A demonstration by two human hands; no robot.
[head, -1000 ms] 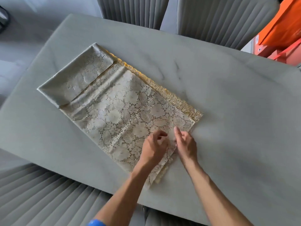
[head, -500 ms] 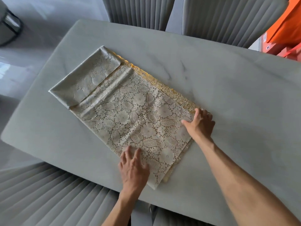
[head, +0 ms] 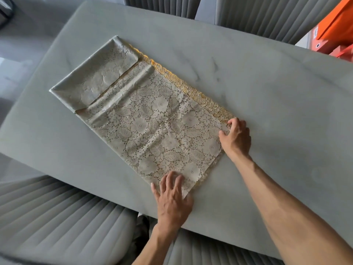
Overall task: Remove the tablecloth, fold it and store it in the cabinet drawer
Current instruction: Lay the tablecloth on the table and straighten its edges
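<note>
Your left grip (head: 172, 199) lies flat, fingers straight and spread, pressing the near corner of the folded lace tablecloth (head: 145, 123), which stretches away from it as a long strip on the grey marbled bench (head: 267, 88). Your right grip (head: 236, 136) has fingers curled, pinching the cloth's corner beside the gold border (head: 193, 90), across the short end from your left.

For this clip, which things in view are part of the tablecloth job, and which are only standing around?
Part of the job:
lace tablecloth, partly folded on the grey table
left hand, resting flat on its near corner
right hand, pinching its right corner

Standing around:
grey padded chairs
orange boxes
</note>
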